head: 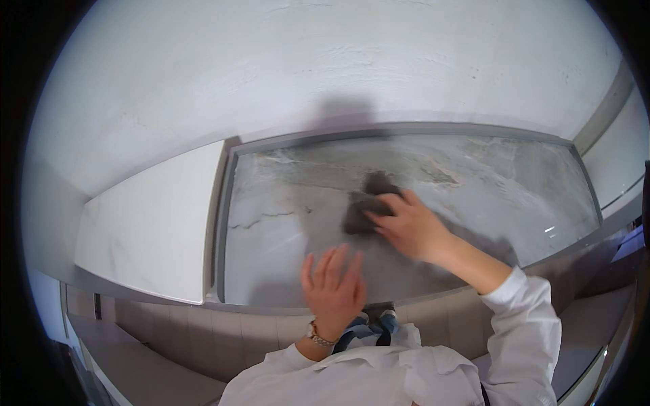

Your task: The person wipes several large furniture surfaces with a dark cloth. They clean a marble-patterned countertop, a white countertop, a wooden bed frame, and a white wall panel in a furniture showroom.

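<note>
My right hand [411, 223] grips a dark grey cloth [359, 215] at the middle of a grey marble-patterned slab [274, 254]. The cloth is bunched, blurred, and lies against the glossy surface. My left hand [332, 286], a metal-banded wristwatch [320, 335] at its wrist, is over the slab's near edge with fingers spread and nothing in it. Whether its fingertips touch the surface I cannot tell. A grey frame [221, 243] borders the slab, and dark veins run across its left part.
A white panel [152, 228] adjoins the frame on the left. Behind the slab rises a white wall [304, 66] with rough patches. Tiled floor [203, 330] shows on the near side, with a grey surface [147, 360] at lower left.
</note>
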Demonstrator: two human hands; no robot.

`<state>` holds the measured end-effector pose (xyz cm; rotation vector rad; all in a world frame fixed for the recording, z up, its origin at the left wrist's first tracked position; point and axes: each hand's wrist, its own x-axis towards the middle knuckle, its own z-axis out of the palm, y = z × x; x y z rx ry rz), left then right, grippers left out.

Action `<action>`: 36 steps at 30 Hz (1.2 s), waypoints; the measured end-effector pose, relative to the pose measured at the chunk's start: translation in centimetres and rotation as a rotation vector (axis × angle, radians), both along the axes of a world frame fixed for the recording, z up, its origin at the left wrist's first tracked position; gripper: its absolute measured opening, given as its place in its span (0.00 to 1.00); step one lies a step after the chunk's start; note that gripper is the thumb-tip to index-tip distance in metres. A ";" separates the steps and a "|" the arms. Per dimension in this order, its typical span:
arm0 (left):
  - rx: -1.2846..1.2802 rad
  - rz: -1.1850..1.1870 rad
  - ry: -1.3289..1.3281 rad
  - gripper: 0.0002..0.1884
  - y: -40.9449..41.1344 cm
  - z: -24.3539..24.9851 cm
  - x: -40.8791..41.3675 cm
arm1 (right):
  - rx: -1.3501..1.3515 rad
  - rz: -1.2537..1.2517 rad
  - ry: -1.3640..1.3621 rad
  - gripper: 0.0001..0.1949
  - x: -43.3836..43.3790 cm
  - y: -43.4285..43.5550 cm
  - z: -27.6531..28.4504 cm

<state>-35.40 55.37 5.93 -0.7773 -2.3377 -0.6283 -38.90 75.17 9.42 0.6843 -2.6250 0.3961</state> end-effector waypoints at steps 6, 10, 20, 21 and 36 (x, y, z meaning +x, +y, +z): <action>0.040 -0.015 -0.011 0.14 0.6 0.8 -0.2 | 0.160 0.127 0.144 0.19 -13.2 -9.1 -0.8; 0.060 -0.044 -0.030 0.14 -0.2 0.2 -0.1 | 0.232 0.067 0.139 0.16 -15.3 -7.6 -2.5; 0.007 -0.069 0.049 0.13 0.5 0.6 0.0 | 0.203 -1.311 0.062 0.16 5.2 33.1 -3.9; 0.038 -0.097 0.014 0.13 1.0 0.4 0.0 | 0.178 -1.533 0.120 0.16 8.4 36.8 -5.0; -0.062 -0.133 0.039 0.14 0.4 0.5 0.3 | 0.015 -0.754 -0.061 0.16 11.7 14.2 -2.7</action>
